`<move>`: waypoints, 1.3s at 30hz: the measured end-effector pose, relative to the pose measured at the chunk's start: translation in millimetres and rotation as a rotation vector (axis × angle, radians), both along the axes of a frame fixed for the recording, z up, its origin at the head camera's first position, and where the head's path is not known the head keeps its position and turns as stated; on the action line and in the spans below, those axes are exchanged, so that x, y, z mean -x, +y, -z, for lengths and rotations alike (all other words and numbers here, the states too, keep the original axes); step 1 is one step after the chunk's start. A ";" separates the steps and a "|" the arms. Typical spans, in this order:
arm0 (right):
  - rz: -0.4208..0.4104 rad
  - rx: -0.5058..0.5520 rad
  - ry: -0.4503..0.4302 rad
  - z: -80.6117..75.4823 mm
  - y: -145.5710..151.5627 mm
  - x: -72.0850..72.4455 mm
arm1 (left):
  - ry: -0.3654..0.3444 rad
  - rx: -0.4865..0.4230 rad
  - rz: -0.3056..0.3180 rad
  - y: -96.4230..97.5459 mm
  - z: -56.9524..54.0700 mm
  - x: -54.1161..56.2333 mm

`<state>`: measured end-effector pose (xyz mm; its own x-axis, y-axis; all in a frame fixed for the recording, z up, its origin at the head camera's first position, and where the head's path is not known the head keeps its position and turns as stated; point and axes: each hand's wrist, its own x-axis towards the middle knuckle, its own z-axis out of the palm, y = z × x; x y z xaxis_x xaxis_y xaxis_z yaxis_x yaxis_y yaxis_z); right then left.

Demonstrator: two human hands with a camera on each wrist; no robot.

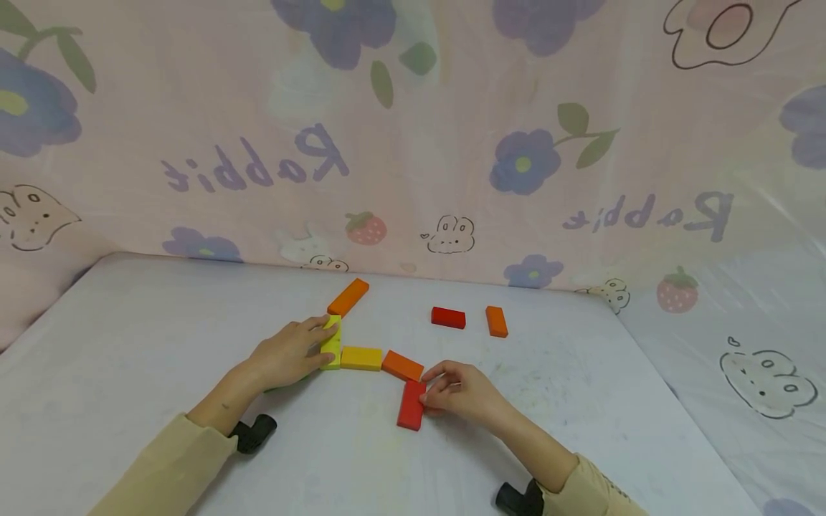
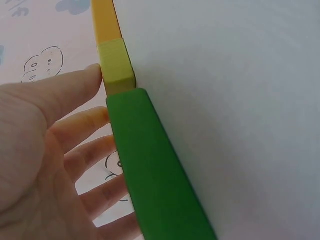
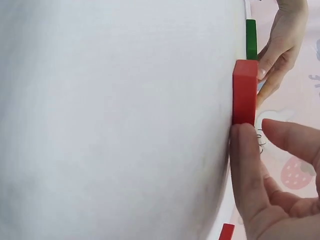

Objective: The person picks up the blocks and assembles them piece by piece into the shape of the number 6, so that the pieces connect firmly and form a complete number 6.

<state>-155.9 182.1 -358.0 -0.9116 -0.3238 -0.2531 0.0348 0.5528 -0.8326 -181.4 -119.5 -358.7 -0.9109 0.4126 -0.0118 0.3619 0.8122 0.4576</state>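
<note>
Had white surface [image 1: 581, 401] stretching to both sides and an orange block [image 1: 348, 297] near the back edge, touched a lemon-yellow rectangular block [image 1: 332, 342] left of centre with the spread left hand [image 1: 290, 351] and a smooth, sharp-cornered red block [image 1: 411, 408] mid-surface with the loosely bent right hand [image 1: 467, 390], gripping neither.

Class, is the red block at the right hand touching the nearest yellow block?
Apart: the head view shows the orange block separating the red block from that yellow block.
</note>
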 end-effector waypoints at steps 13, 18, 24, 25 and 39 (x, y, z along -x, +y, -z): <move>0.018 0.057 0.032 -5.8 16.4 18.5 | -0.012 -0.001 -0.006 0.5 -0.6 0.5; 0.067 0.086 0.016 -6.5 19.7 26.4 | -0.009 0.000 -0.005 0.8 -0.5 0.2; 0.196 0.120 0.038 -1.8 18.8 40.8 | -0.005 0.007 -0.007 0.2 0.0 -0.1; 0.222 0.123 0.042 -1.2 18.1 43.6 | -0.005 0.008 -0.007 0.0 0.3 0.0; 0.439 0.065 0.095 2.1 14.8 71.7 | -0.005 0.005 -0.016 -0.2 1.3 1.3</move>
<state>-227.6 197.0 -360.1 -0.9843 0.0866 -0.1540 0.1766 0.4492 -0.8758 -182.7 -119.7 -360.0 -0.9171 0.3983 -0.0188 0.3469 0.8202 0.4549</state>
